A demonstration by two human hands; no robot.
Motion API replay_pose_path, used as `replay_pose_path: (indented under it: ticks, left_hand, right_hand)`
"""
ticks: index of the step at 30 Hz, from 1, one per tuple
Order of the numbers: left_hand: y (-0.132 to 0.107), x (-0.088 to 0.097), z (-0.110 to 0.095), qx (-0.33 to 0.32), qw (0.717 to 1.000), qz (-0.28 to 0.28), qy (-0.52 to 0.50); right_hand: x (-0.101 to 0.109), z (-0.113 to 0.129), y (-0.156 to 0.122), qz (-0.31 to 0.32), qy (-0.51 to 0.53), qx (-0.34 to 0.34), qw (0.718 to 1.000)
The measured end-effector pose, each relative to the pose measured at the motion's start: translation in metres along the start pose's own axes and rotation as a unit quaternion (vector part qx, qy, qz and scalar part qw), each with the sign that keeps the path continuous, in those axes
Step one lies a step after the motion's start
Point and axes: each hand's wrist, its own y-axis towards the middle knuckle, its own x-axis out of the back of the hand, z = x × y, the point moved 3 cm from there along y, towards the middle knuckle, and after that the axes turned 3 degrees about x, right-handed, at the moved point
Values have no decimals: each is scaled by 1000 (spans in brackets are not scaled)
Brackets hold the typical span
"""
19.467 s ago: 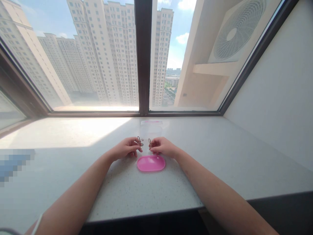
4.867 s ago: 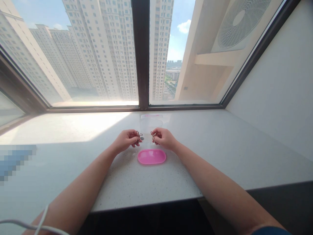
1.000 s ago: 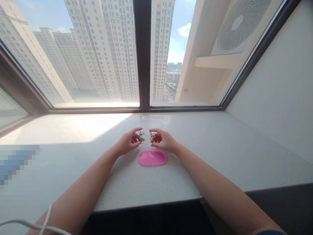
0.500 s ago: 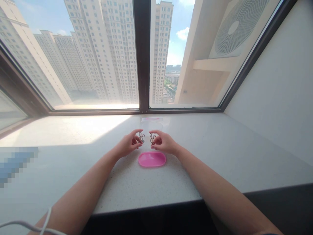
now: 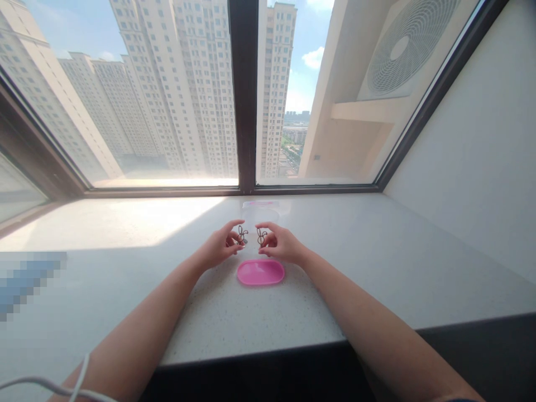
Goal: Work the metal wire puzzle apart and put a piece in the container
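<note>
The left hand (image 5: pixel 215 245) holds one small dark wire shape (image 5: pixel 243 235), and the right hand (image 5: pixel 285 244) holds a matching wire shape (image 5: pixel 261 238). The pointer fingers and thumbs stand wide around them. This step looks like holding both up, apart, behind the pink tray (image 5: pixel 260 273) on the worktop (image 5: pixel 259 318). Moving them next calls for a soft, steady pinch.

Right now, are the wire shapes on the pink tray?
No, the left hand holds one wire shape and the right hand the other, beyond the pink tray.
</note>
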Motion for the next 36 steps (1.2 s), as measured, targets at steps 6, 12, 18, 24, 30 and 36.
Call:
replay_pose_path:
  ticks: [6, 12, 18, 24, 30, 36]
  left_hand:
    - [0, 0, -1, 3, 1000, 4, -2]
    - [1, -1, 1, 5, 1000, 6, 0]
    - [1, -2, 2, 9, 1000, 8, 11]
    - [1, -3, 2, 15, 1000, 14, 17]
    - [1, -2, 2, 9, 1000, 17, 6]
    - [-1, 0, -1, -6, 1000, 8, 15]
  right_hand:
    - [0, -1, 0, 1, -7, 1, 1000]
    - [1, -1, 0, 2, -12, 5, 1000]
    - [2, 2, 0, -1, -22, 13, 1000]
    - [4, 3, 0, -19, -29, 31, 999]
    - [3, 0, 0, -11, -21, 29, 999]
    - [3, 0, 0, -14, -19, 22, 999]
